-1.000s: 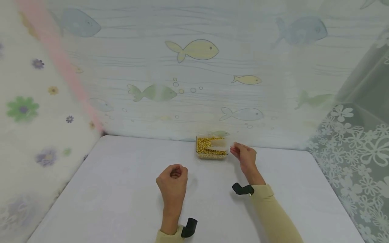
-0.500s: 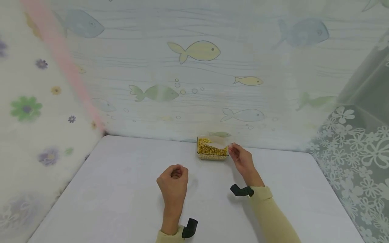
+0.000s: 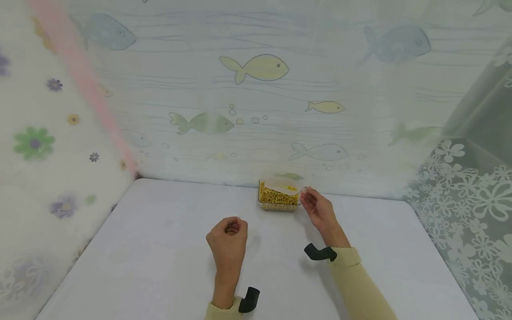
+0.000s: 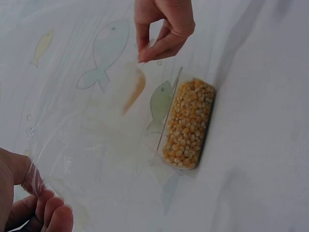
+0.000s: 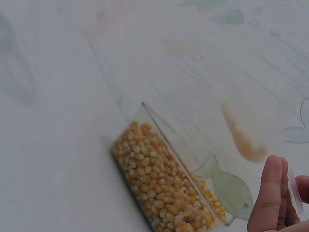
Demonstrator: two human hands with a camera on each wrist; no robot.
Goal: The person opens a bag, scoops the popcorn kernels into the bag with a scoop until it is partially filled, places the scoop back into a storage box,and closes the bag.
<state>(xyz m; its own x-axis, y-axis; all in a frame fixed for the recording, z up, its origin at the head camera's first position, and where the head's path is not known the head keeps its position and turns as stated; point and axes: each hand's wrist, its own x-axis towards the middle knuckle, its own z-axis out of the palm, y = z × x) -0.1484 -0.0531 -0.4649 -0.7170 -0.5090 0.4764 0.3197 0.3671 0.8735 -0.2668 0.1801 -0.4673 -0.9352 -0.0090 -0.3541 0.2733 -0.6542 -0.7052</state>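
In the head view, a clear rectangular box (image 3: 278, 207) of yellow corn kernels (image 3: 276, 197) stands at the table's back. My right hand (image 3: 318, 210) is beside its right end. Thumb and fingers pinch the end of a pale, translucent scoop (image 3: 282, 185), which extends over the box. A brownish-orange patch shows through the scoop (image 5: 244, 137) in the right wrist view, resembling kernels inside. Nearer to me, my left hand (image 3: 229, 240) is curled with thumb and fingertips together. The left wrist view shows it pinching a clear plastic bag (image 4: 48, 164), barely visible from the head.
The white table (image 3: 160, 249) meets a wall covering printed with fish (image 3: 264, 66) right behind the box. Flowered fabric (image 3: 36, 178) hangs at the left, and a lace-patterned curtain (image 3: 480, 204) at the right. Dark camera mounts (image 3: 320, 252) stick out from both wrists.
The scoop has come up out of the kernels and now lies across the box's back part. My right hand has shifted slightly left, while the left hand stays put.
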